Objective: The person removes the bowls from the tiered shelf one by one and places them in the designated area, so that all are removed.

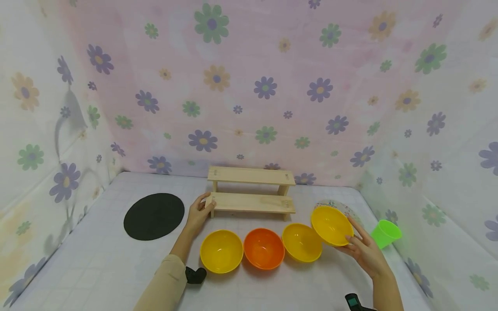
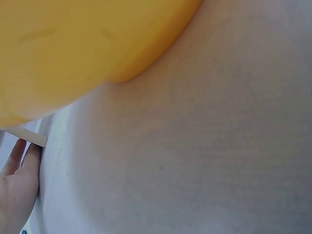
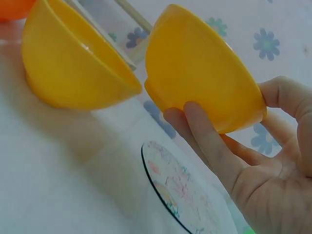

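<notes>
My right hand (image 1: 365,252) grips a yellow bowl (image 1: 331,225) by its right side, thumb at the rim and fingers beneath, as the right wrist view shows. The bowl is tilted and held up off the table. At the left end of a two-step wooden rack (image 1: 250,203), my left hand (image 1: 197,215) holds the lower board. In front of the rack stand a yellow bowl (image 1: 221,251), an orange bowl (image 1: 264,249) and another yellow bowl (image 1: 302,242) in a row, all upright. A yellow bowl (image 2: 87,48) fills the upper left of the left wrist view.
A round black mat (image 1: 154,216) lies on the left of the table. Partly behind the held bowl is a round patterned mat (image 3: 183,187). A green cup (image 1: 386,233) is tilted near the right edge. Flowered cloth walls (image 1: 241,86) enclose the back and sides.
</notes>
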The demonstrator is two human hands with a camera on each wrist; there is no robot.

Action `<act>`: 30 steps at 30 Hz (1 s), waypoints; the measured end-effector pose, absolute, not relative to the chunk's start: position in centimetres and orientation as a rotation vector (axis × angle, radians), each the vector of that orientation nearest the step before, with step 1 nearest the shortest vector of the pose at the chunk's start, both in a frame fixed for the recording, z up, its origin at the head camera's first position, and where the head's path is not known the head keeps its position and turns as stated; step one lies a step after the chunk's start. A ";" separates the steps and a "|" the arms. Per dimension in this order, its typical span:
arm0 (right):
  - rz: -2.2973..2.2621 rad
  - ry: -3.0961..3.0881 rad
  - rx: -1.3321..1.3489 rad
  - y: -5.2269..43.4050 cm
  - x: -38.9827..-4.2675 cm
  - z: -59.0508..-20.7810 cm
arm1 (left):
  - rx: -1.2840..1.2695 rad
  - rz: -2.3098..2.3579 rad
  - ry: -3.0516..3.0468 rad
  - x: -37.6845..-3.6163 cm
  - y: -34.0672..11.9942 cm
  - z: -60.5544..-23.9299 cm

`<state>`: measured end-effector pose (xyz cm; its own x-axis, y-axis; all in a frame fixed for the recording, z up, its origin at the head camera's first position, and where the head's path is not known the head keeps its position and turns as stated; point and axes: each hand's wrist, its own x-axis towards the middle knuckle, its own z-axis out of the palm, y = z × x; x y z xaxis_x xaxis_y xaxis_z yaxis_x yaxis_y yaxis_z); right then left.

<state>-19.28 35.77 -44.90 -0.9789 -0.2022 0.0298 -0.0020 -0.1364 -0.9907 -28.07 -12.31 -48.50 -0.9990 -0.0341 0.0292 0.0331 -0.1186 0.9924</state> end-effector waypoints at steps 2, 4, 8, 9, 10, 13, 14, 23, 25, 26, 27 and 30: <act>-2.278 1.960 -0.166 36.0 -19.1 -45.1 | 0.000 -2.311 -2.061 -28.0 -12.3 -48.5; -2.297 1.950 -0.097 36.3 -18.9 -45.3 | -0.004 -2.307 -2.066 -28.1 -12.3 -48.5; -2.341 1.926 -0.062 36.8 -18.6 -45.8 | -0.016 -2.298 -2.073 -28.3 -12.4 -48.8; -2.345 1.928 -0.058 36.9 -18.5 -46.0 | -0.017 -2.304 -2.064 -28.5 -12.4 -49.1; -2.348 1.926 -0.054 37.1 -18.5 -46.2 | -0.017 -2.306 -2.059 -28.7 -12.4 -49.3; -2.324 1.955 0.014 37.4 -18.4 -46.6 | -0.011 -2.298 -2.055 -29.3 -12.5 -50.3; -2.310 1.969 0.044 37.5 -18.3 -46.8 | -0.002 -2.298 -2.053 -29.5 -12.5 -50.6; -2.302 1.976 0.038 38.1 -17.7 -48.3 | 0.007 -2.261 -2.066 -29.7 -12.4 -51.0; -2.278 1.988 0.063 38.2 -17.7 -48.6 | 0.004 -2.265 -2.068 -29.7 -12.5 -50.9; -2.256 2.007 0.090 38.2 -17.7 -48.6 | 0.002 -2.276 -2.064 -29.6 -12.5 -50.8; -2.234 2.022 0.112 38.2 -17.7 -48.6 | 0.000 -2.287 -2.060 -29.5 -12.5 -50.6; -2.183 2.048 0.175 38.3 -17.6 -48.7 | -0.009 -2.304 -2.059 -28.9 -12.4 -49.7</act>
